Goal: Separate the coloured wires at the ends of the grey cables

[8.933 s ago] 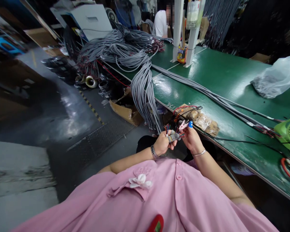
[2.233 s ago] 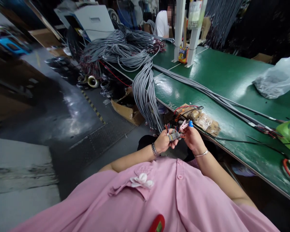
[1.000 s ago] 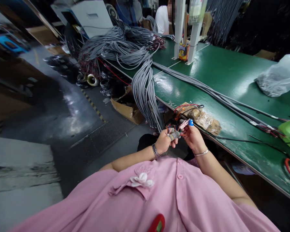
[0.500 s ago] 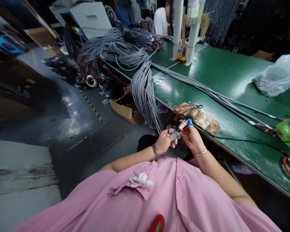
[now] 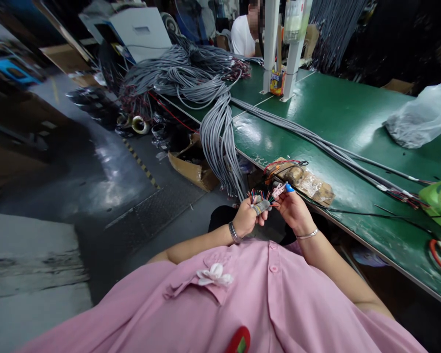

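Beside the table (image 5: 338,108), left hand (image 5: 244,216): closed on two tufts of wires (image 5: 253,197), strands too fine for me to count.
Right hand (image 5: 294,213): pinching one pink clip (image 5: 278,190) just right of the wires; contact I can't make out.
Far side: one person (image 5: 241,37), partly hidden.

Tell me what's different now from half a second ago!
The left hand, holding wires, moved slightly leftward, away from the right hand. The person behind shifted slightly left in the picture too. Nothing was visibly picked up or let go: the right hand still has the pink thing. The cables and bag stayed put.
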Demonstrator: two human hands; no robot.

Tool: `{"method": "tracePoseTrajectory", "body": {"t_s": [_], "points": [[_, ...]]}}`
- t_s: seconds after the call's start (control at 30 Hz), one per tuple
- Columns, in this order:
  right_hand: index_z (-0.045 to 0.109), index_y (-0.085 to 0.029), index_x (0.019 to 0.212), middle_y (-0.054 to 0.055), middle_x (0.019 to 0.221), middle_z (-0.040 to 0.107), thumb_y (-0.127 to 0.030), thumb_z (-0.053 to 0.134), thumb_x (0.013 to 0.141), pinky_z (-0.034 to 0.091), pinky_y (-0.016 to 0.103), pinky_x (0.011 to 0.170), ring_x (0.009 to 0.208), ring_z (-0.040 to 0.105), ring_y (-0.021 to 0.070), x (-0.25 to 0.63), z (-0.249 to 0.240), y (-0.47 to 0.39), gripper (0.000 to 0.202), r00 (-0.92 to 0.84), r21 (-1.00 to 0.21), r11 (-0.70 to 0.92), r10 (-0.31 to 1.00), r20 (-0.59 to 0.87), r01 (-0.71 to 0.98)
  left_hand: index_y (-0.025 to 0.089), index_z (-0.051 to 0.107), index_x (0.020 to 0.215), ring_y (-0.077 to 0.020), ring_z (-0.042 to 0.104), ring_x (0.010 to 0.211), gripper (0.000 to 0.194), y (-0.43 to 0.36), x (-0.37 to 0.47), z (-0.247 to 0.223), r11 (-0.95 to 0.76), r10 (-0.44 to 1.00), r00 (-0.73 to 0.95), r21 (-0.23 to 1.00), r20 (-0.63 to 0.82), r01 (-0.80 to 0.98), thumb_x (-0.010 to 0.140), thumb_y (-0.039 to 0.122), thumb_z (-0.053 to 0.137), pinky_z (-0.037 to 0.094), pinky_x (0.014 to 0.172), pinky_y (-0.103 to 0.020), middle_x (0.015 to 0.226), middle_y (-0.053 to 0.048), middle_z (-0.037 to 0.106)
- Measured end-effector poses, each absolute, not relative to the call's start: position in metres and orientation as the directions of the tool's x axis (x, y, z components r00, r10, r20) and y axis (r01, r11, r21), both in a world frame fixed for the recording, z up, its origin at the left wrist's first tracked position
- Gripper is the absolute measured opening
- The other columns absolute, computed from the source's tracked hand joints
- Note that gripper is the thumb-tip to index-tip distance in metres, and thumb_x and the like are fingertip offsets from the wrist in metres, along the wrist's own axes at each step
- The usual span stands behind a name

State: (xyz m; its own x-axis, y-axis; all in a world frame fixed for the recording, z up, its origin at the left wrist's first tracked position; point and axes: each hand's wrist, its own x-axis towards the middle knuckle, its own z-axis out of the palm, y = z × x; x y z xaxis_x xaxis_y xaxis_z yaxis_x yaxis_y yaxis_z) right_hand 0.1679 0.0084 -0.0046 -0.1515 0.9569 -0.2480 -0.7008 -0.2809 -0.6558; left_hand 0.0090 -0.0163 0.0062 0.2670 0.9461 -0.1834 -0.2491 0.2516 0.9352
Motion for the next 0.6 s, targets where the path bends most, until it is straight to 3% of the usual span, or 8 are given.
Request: {"method": "tracePoseTrajectory", "body": {"t_s": [0.4, 0.6], "points": [[0.069, -0.021, 0.085, 0.000, 0.081, 0.071, -0.044, 0.074, 0.079, 0.050, 0.023, 0.057, 0.068, 0.062, 0.0119, 0.160, -0.015, 0.013, 0.025, -0.046, -0.665, -0.183, 0.975, -0.217, -0.724, 0.015, 0.054, 0.066, -0.0074, 0.048, 0.033, 0.042, -0.010, 0.013, 0.000, 0.286, 0.940, 0.256, 0.931, -0.227, -0.227, 0.073, 0.053, 0.071, 0.029, 0.032, -0.019, 0.050, 0.001, 0.059], [0.069, -0.021, 0.088, 0.002, 0.081, 0.071, -0.059, 0.068, 0.077, 0.051, 0.023, 0.057, 0.066, 0.062, 0.0126, 0.163, -0.009, 0.008, 0.040, -0.134, -0.637, -0.285, 0.952, -0.275, -0.717, 0.015, 0.053, 0.065, -0.0074, 0.049, 0.033, 0.043, -0.015, 0.010, 0.002, 0.285, 0.937, 0.266, 0.936, -0.227, -0.205, 0.072, 0.054, 0.071, 0.028, 0.032, -0.019, 0.050, 0.001, 0.059]]}}
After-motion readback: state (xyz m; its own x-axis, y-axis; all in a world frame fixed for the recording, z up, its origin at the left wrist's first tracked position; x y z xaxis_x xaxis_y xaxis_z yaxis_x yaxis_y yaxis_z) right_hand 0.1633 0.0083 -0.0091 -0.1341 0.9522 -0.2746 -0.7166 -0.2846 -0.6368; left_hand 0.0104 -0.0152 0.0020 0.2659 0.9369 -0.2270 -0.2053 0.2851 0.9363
